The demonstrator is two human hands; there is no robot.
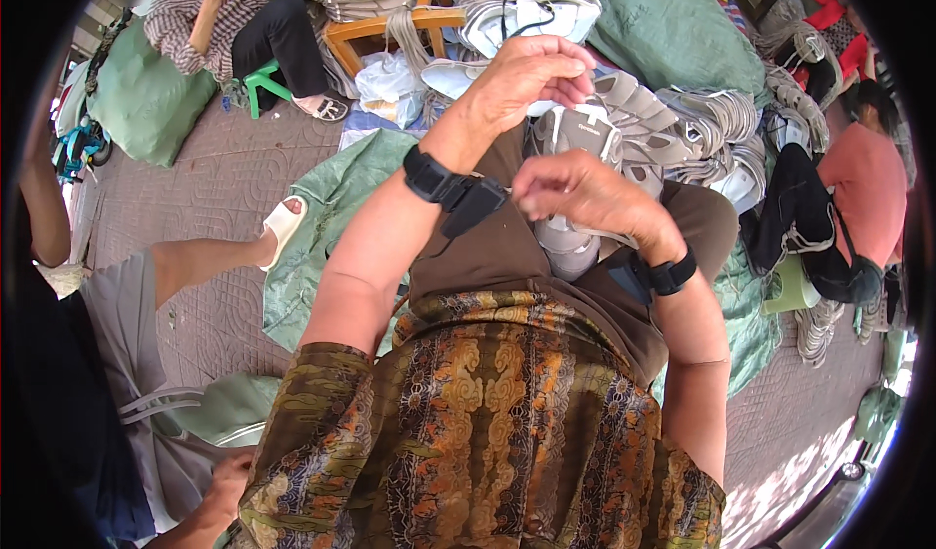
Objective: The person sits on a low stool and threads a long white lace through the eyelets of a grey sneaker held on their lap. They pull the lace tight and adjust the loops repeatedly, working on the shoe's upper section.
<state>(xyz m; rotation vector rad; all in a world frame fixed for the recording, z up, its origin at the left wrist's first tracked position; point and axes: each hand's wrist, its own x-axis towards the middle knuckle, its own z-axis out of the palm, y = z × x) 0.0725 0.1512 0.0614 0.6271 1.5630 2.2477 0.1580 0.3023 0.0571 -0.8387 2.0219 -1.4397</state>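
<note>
A grey shoe upper (573, 137) lies in my lap between my brown-trousered thighs, its toe end (568, 247) toward my belly. My left hand (534, 76) is raised above its far end, fingers curled and pressed toward the thumb. Closer to me, my right hand (597, 193) hovers over the middle of the upper, its thumb and fingers closed in a pinch and slightly blurred. Whatever either hand holds is too small or hidden to make out. Both wrists carry black straps with small boxes.
Stacked grey shoe uppers (673, 125) lie beyond my knees, with another pile (531, 13) by a wooden stool (434, 18). A green sack (673, 27) stands behind. Green sheeting (331, 193) spreads beneath me. Other people sit left and right; a white-sandalled foot (285, 232) reaches in nearby.
</note>
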